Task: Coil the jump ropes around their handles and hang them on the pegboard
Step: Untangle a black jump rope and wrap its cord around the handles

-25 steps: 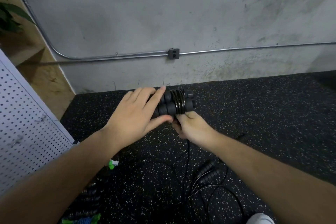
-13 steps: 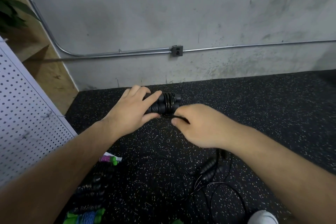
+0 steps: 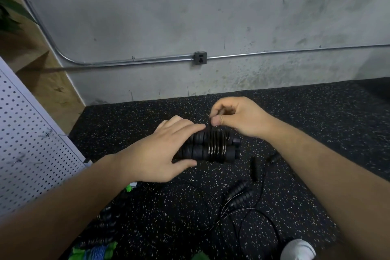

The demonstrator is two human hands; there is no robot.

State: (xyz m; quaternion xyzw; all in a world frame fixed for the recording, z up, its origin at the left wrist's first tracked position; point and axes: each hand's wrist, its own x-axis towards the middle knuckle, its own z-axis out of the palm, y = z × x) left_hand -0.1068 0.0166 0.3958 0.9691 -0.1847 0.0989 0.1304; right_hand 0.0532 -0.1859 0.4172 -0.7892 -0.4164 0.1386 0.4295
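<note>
Ok so the pair of black ribbed handles (image 3: 202, 150) is held side by side up in the air, off to the right of the pegboard (image 3: 31, 133) and well apart from it. The left hand (image 3: 156, 154) has its grip clamped round the left end of the pair, thumb underneath and fingers over the top. The right hand (image 3: 238, 116) has a pinch grip, thumb and forefinger together on the thin black cord (image 3: 217, 145), just above the wraps sitting round the handles.

My take: that cord looks thin, slick and springy and weighs next to nothing, so it'll want to unwind the second tension drops. Best place to hold it is close to the wraps, with the foam-looking handles squeezed together, since they're the grippy bit.

A second black jump rope (image 3: 238, 194) lies loose on the speckled floor (image 3: 316, 122), also right of the pegboard.
</note>
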